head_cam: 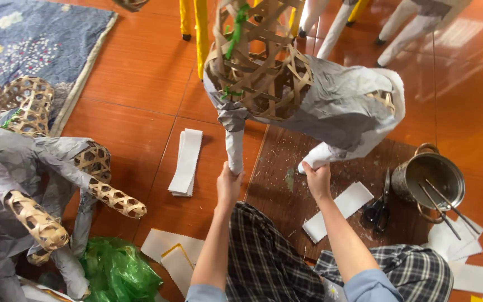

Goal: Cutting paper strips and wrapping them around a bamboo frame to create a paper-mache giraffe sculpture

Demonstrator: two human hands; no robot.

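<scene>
from above, in the head view, the person sits on the orange tiled floor (141, 72) with a woven bamboo animal frame (264, 72) lifted in the upper middle of the frame, half skinned in grey paper (347, 106). the left hand (228, 184) is clenched around one paper-wrapped leg (233, 148), and the right hand (318, 180) grips the end of the other leg (318, 155), fingers closed on it; held by both legs like this, the figure seems kept up off the floor and steady, so the damp-looking paper can be pressed on. below it a dark board (286, 168) lies on the tiles, apparently to catch glue and scraps. white paper strips (186, 161) sit stacked at centre left, another strip (339, 210) just beside the right forearm, within easy reach. black scissors (380, 210) lie at right, next to a metal pot (429, 176) with sticks leaning inside. at the left edge a second bamboo figure (34, 168), partly papered, lies near a crumpled green plastic bag (118, 271). a blue floral mat (34, 39) fills the upper left.
</scene>
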